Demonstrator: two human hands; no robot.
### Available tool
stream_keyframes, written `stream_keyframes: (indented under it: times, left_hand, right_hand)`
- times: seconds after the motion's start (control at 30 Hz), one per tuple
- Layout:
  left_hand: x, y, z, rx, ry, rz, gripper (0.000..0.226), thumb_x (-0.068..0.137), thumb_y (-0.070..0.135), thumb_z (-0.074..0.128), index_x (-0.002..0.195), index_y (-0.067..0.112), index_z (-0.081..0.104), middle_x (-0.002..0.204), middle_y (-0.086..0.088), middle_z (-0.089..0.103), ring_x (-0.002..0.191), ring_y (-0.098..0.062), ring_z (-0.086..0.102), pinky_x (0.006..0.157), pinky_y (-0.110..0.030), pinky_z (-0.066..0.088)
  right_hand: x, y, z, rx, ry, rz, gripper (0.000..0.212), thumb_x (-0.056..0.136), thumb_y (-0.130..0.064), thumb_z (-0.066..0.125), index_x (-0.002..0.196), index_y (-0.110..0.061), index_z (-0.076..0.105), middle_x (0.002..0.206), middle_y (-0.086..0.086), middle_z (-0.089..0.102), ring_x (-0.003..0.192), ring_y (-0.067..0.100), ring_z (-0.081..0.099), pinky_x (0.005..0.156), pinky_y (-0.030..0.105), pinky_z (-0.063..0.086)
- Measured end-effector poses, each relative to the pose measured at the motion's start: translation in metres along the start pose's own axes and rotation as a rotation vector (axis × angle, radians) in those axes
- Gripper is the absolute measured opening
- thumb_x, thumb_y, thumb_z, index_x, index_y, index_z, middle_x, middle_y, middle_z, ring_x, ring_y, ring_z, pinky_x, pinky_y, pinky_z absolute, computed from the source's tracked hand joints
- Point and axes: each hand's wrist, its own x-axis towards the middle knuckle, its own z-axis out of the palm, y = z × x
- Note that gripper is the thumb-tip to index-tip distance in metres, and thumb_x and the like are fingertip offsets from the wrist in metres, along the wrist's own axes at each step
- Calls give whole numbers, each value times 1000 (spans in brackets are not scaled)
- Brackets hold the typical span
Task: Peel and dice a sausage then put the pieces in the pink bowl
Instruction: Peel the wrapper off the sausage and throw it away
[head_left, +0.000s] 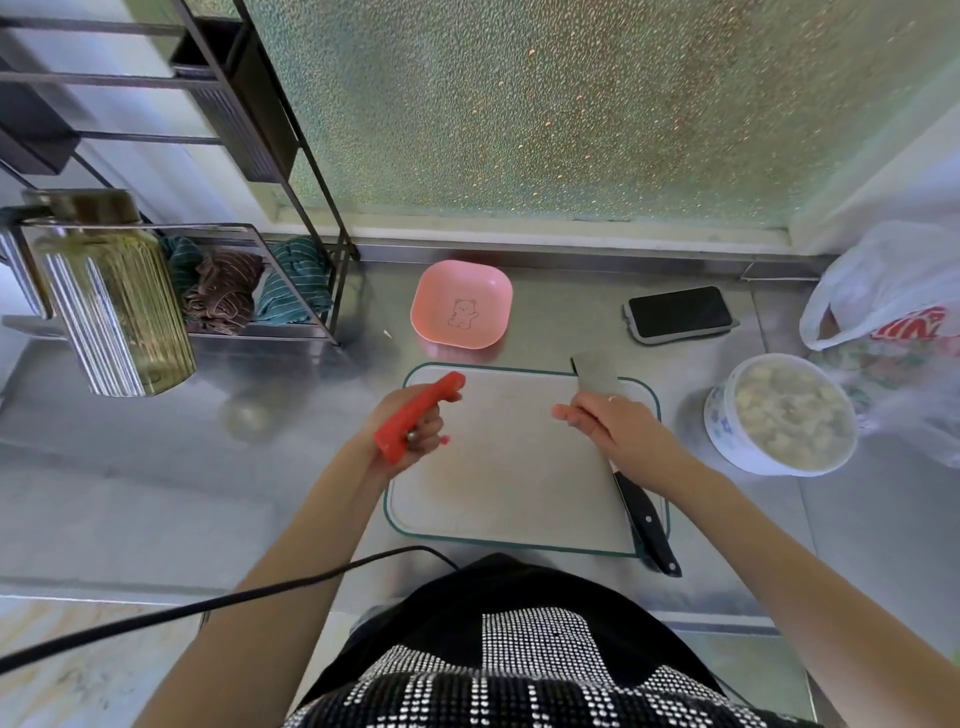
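A red sausage (418, 415), still in its red casing, is gripped in my left hand (415, 431) above the left edge of the white cutting board (498, 483). A knife lies along the board's right side, its wide blade (595, 371) pointing away and its black handle (648, 526) toward me. My right hand (613, 431) covers the middle of the knife, thumb and fingers closed around the blade near the handle. The pink bowl (461, 304), with a bear drawing inside, stands empty just beyond the board.
A phone (679, 313) lies right of the bowl. At the far right are a white tub of food (784, 413) and a plastic bag (893, 291). On the left are a ribbed glass jar (111, 301) and a black rack with cloths (234, 291). A black cable (208, 603) crosses the near edge.
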Motion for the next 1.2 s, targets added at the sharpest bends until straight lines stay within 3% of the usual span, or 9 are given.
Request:
stream_keyframes:
  times: [0.1, 0.17, 0.3, 0.43, 0.53, 0.63, 0.7, 0.9, 1.2]
  left_hand:
    - [1, -4, 9, 255, 39, 54, 21, 86, 26, 62, 82, 5, 60, 42, 5, 28, 31, -5, 24, 35, -15, 15]
    - [2, -7, 17, 319, 45, 69, 26, 83, 35, 67, 83, 10, 63, 48, 4, 36, 37, -7, 32, 36, -15, 19]
    - [4, -10, 21, 314, 121, 103, 24, 85, 34, 67, 84, 10, 66, 67, 0, 55, 50, -9, 54, 35, -18, 35]
    - [4, -10, 21, 293, 168, 131, 14, 89, 24, 60, 85, 12, 67, 75, 0, 61, 63, -13, 59, 47, -22, 45]
    - [7, -11, 24, 382, 227, 150, 14, 90, 24, 61, 89, 12, 69, 75, 0, 62, 67, -13, 58, 56, -23, 51]
    - [9, -14, 27, 497, 206, 160, 20, 86, 30, 65, 89, 11, 71, 78, -8, 60, 69, -19, 55, 62, -31, 48]
    - [10, -16, 32, 620, 163, 165, 14, 82, 34, 68, 80, 21, 73, 76, -8, 63, 68, -22, 56, 66, -36, 46]
    - [8, -23, 53, 701, 24, 222, 14, 85, 10, 63, 95, 11, 72, 80, -2, 70, 73, -12, 64, 57, -19, 54]
    - [5, -49, 96, 852, -270, 123, 27, 84, 7, 64, 109, 15, 64, 92, -5, 70, 76, -12, 66, 70, -28, 55]
  right_hand:
    - [10, -7, 6, 31, -20, -78, 18, 93, -29, 53, 85, -13, 52, 94, -25, 66, 67, -9, 54, 64, 11, 36]
    - [19, -14, 21, -55, -64, -146, 19, 91, -33, 54, 88, -15, 54, 97, -12, 71, 78, 4, 63, 78, 26, 42]
    - [24, -12, 75, -537, -135, -311, 8, 87, -24, 59, 94, -25, 56, 90, 2, 70, 93, 24, 63, 104, 51, 28]
    - [21, 2, 101, -509, -192, -321, 18, 87, -21, 57, 104, -23, 63, 116, 5, 65, 125, 22, 46, 107, 49, 12]
    - [21, 1, 97, -206, -156, -123, 37, 93, -16, 45, 129, -20, 49, 126, 4, 61, 132, 21, 38, 112, 42, 18]
    - [22, -25, 65, 654, 218, 240, 29, 96, -24, 48, 124, -30, 52, 112, 1, 64, 105, 19, 60, 88, 33, 46]
    - [25, -36, 45, 994, 197, 341, 29, 95, -26, 51, 123, -32, 53, 109, -1, 59, 91, 15, 64, 72, 27, 51]
    - [16, -38, 39, 893, 289, 308, 18, 86, -1, 59, 88, -18, 67, 91, 3, 65, 69, 6, 63, 56, 19, 50]
    - [-70, -10, 7, 1057, 859, 559, 26, 88, -1, 53, 106, -19, 58, 96, 8, 57, 80, 15, 63, 65, 29, 57]
